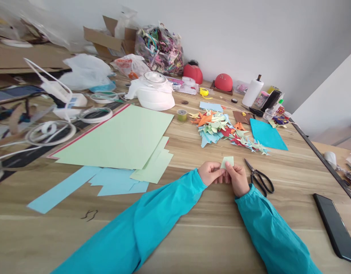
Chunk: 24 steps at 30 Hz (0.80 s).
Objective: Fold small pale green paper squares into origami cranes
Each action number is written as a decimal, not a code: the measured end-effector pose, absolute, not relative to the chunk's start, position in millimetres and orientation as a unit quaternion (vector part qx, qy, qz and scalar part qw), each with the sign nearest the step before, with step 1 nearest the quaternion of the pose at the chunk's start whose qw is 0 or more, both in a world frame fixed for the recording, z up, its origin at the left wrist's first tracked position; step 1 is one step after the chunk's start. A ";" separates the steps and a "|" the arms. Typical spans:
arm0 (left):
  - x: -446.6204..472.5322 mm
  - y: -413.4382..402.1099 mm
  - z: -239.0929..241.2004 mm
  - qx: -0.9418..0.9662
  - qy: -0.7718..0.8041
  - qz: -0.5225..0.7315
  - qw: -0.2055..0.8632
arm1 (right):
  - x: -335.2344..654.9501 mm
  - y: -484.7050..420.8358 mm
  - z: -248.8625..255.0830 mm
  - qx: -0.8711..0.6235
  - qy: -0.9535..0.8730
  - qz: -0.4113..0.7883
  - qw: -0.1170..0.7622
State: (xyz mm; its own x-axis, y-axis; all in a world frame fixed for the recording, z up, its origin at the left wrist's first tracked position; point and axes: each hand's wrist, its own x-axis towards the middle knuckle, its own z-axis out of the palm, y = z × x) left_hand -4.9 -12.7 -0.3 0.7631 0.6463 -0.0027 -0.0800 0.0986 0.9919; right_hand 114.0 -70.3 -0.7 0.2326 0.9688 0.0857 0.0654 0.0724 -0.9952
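Observation:
Both of my hands meet over the wooden table [192, 236], pinching a small folded piece of light green paper [227, 161]. My left hand [211, 173] holds its lower left side with closed fingers. My right hand [238, 178] grips its right side, thumb pressed on the paper. Both arms wear teal sleeves. Black scissors [261, 179] lie just right of my right hand. Beyond my hands lies a heap of folded paper shapes [221, 131] in green, orange, red and blue.
A large light green sheet [118, 139] and light blue paper strips [107, 182] lie to the left. A teal sheet [266, 134] sits at the right, a black phone [335, 228] near the right edge. Tape rolls, plastic bags, a white pot and boxes crowd the far side.

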 end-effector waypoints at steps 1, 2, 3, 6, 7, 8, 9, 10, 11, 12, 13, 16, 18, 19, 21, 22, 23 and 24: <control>-5.6 -12.4 0.4 0.623 0.230 0.250 0.704 | 114.3 -70.6 -1.3 -0.551 -0.469 0.403 0.560; -6.4 -12.0 1.1 0.629 0.232 0.241 0.702 | 114.4 -70.8 -1.6 -0.553 -0.469 0.403 0.558; -7.1 -11.5 1.7 0.636 0.232 0.234 0.698 | 114.4 -71.1 -1.8 -0.556 -0.469 0.402 0.556; -8.1 -10.4 2.4 0.655 0.233 0.228 0.682 | 113.9 -71.1 -1.8 -0.561 -0.461 0.409 0.553; -8.0 -10.3 2.2 0.658 0.235 0.230 0.677 | 113.7 -70.8 -2.0 -0.560 -0.454 0.414 0.556; -7.8 -10.4 1.8 0.659 0.238 0.231 0.675 | 113.5 -70.5 -2.4 -0.558 -0.447 0.418 0.560; -7.5 -10.5 1.3 0.659 0.242 0.232 0.673 | 113.2 -70.1 -2.9 -0.557 -0.441 0.421 0.564; -7.1 -10.7 0.7 0.659 0.246 0.234 0.671 | 113.1 -69.7 -3.5 -0.557 -0.434 0.421 0.569; -6.8 -10.9 0.0 0.659 0.250 0.237 0.669 | 112.9 -69.4 -4.1 -0.558 -0.429 0.419 0.574; -6.6 -11.0 -0.6 0.660 0.253 0.240 0.665 | 112.9 -69.2 -4.5 -0.560 -0.424 0.416 0.577; -6.5 -10.9 -1.1 0.662 0.253 0.242 0.662 | 112.9 -69.1 -4.8 -0.561 -0.420 0.414 0.581; -6.5 -10.3 -2.2 0.664 0.248 0.247 0.660 | 113.6 -69.1 -4.5 -0.563 -0.421 0.410 0.581; -6.6 -9.4 -3.2 0.659 0.239 0.238 0.673 | 114.6 -68.9 -4.0 -0.561 -0.422 0.410 0.582; -6.6 -9.0 -3.9 0.656 0.232 0.228 0.681 | 115.2 -68.6 -3.9 -0.559 -0.420 0.412 0.584; -6.7 -8.3 -5.4 0.656 0.219 0.206 0.693 | 116.2 -68.2 -4.2 -0.555 -0.415 0.419 0.587; -6.8 -8.1 -5.9 0.657 0.213 0.200 0.695 | 116.6 -68.0 -4.4 -0.552 -0.415 0.422 0.587; -7.0 -8.1 -6.1 0.656 0.208 0.203 0.697 | 116.7 -68.0 -4.7 -0.549 -0.418 0.425 0.586; -7.2 -8.2 -5.8 0.652 0.205 0.212 0.699 | 116.7 -68.3 -4.8 -0.545 -0.425 0.427 0.583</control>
State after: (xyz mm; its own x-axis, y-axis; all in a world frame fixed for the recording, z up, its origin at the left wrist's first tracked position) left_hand -7.2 -8.2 -5.8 0.8260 0.5636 -0.0099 -0.0293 0.0605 0.9977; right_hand 116.7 -68.3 -4.8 0.2744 0.9611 0.0307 -0.0341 0.0416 -0.9986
